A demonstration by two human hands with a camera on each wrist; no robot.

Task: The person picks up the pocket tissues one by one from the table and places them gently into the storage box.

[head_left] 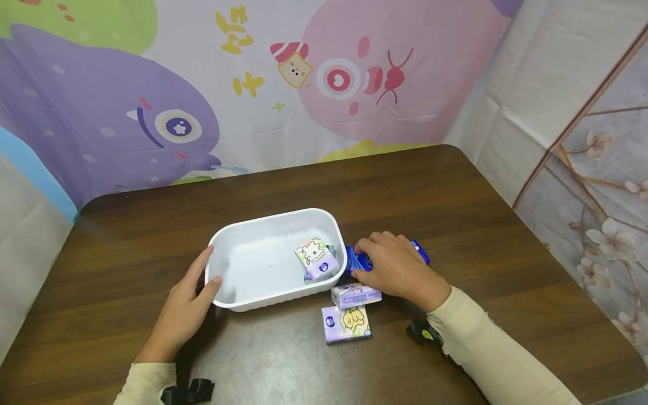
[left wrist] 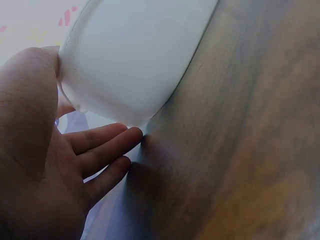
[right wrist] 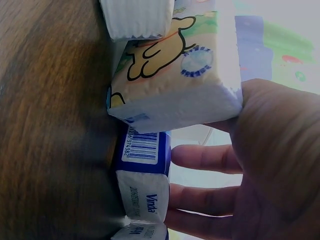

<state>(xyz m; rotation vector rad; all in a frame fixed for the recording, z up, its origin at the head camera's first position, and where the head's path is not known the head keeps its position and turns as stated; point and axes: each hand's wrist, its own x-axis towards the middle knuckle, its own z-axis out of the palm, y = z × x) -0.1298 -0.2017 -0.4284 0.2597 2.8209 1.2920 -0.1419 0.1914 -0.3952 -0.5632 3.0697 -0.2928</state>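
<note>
A white plastic tub (head_left: 253,264) stands on the table, and my left hand (head_left: 184,301) holds its left end. The thumb lies over the rim; several fingers (left wrist: 107,152) extend against the outer wall. Inside the tub's right end lies a lilac tissue pack (head_left: 316,260), over another pack that is mostly hidden. My right hand (head_left: 397,267) reaches over blue tissue packs (head_left: 358,261) beside the tub. Its fingertips (right wrist: 187,157) touch a blue Vinda pack (right wrist: 145,195); they look straight, and the thumb is hidden in the right wrist view.
Just in front of the right hand lie a lilac tissue pack (head_left: 356,295) and another with a yellow bear (head_left: 347,324). A blue pack's end (head_left: 421,252) shows beyond that hand. A cartoon cloth (head_left: 253,112) hangs behind the brown table (head_left: 152,225).
</note>
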